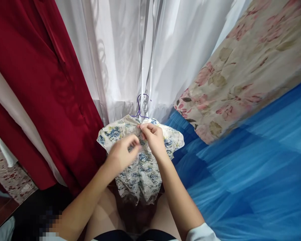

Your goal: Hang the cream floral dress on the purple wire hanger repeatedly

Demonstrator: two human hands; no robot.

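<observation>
A white short-sleeved top (150, 174) with blue and yellow-green flowers hangs upright before me on a purple hanger (138, 106). At its neckline, my right hand (153, 136) is closed, thumb and fingers pinching the fabric edge near the front middle. My left hand (122, 152) is just to the left and lower, in front of the chest of the top. Its fingers are curled, but motion smears the tips, so I cannot tell whether they hold anything. The hands hide part of the front opening.
White sheer curtains (120, 60) hang behind the top, with grey ribbons (146, 60) running down to the hanger. Dark red cloth (50, 93) hangs on the left. A beige floral garment (230, 97) and blue ruffled tulle (240, 180) crowd the right. My bare knees are below.
</observation>
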